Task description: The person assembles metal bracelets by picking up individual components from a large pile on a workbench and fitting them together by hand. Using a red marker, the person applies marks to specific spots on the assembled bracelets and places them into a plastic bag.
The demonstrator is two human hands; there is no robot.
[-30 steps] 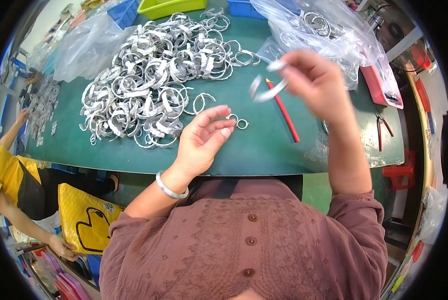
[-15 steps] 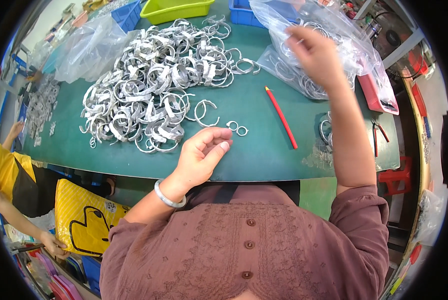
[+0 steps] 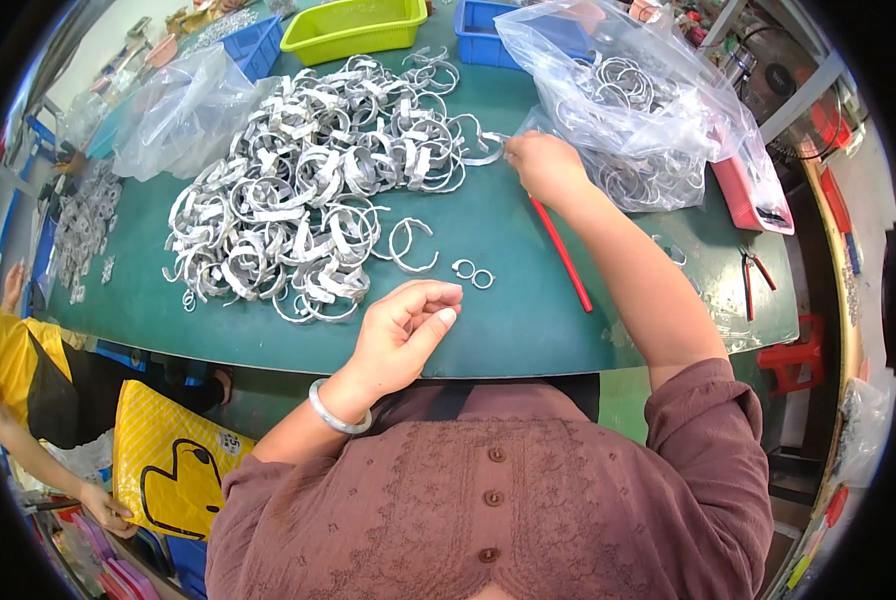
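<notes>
My left hand (image 3: 408,328) rests near the table's front edge, fingers half curled and thumb apart from them, with nothing visible in it. A pale bangle (image 3: 339,409) circles that wrist. My right hand (image 3: 548,168) is pinched at the right end of a silver-white open bangle (image 3: 484,157) at the edge of a large heap of similar bangles (image 3: 308,165); its fingertips are partly hidden. One open cuff bangle (image 3: 409,246) lies apart from the heap, and two small joined rings (image 3: 473,274) lie beyond my left hand. Under my right hand is a red pencil-like stick (image 3: 565,260).
Clear plastic bags lie at the left (image 3: 183,120) and right (image 3: 648,130), the right one full of rings. Green (image 3: 353,28) and blue (image 3: 493,30) baskets stand behind. A pink tray (image 3: 753,195) and red-handled pliers (image 3: 755,280) are at right. Another person's hand (image 3: 105,508) holds a yellow bag.
My right hand has come down and left from over the right plastic bag to the bangle at the heap's edge. My left hand has barely moved.
</notes>
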